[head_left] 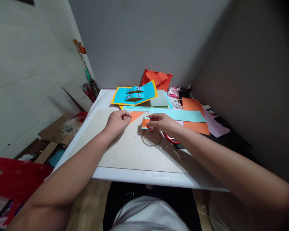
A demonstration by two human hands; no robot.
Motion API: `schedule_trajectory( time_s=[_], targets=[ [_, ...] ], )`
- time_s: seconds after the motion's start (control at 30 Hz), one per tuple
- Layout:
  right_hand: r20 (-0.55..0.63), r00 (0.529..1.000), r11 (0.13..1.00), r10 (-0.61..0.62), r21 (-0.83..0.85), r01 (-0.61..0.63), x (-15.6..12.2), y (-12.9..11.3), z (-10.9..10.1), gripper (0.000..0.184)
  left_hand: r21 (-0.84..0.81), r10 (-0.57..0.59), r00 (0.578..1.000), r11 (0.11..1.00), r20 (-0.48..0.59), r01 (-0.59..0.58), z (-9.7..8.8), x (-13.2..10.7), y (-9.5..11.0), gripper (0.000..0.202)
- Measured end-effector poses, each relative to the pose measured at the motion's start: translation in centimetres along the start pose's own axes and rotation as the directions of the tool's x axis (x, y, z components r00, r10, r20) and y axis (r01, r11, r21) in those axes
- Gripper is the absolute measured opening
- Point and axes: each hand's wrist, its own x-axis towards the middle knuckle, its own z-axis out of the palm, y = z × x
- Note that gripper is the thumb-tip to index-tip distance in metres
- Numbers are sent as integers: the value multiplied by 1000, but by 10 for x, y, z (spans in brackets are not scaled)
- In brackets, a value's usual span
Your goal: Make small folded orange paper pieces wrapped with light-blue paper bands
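Currently, the right hand (pixel 162 123) is pinching a small rolled orange-and-blue paper tube (pixel 145 123) above a cream cardboard sheet (pixel 135 154), while the curled left hand (pixel 117 123) is resting apart from it, its grip unclear. Farther on, a seemingly finished turquoise-and-yellow pop-up paper card (pixel 135 93) is lying beside a loose pale blue paper strip (pixel 178 115).

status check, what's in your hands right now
Right hand pinching rolled orange-and-blue paper. Left hand curled over beige board, hold unclear. Thin ring just below the roll.
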Motion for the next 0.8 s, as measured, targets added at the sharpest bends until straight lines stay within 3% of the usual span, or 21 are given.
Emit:
schedule_trajectory(
  time_s=[0.2, 0.37, 0.53, 0.67, 0.8],
  targets=[
    [63, 998, 969, 20, -249, -4, 35, 1, 8, 29, 186, 83, 995, 980, -63, -70, -2, 4, -8, 23],
    [87, 996, 910, 10, -415, 28, 45, -1, 15, 32, 307, 89, 995, 949, -51, -69, -2, 6, -11, 30],
    [67, 994, 852, -87, -512, 110, 46, 0, 15, 30, 436, 70, 997, 899, -35, -48, 0, 12, -17, 39],
    [0, 985, 814, -172, -563, 142, 40, -1, -1, 30, 524, 48, 999, 851, -21, -30, 2, 14, -15, 38],
    [-154, 970, 788, -188, -613, 55, 45, 1, -39, 30, 572, 27, 1000, 820, -7, -18, 1, 12, -10, 36]
  ],
)
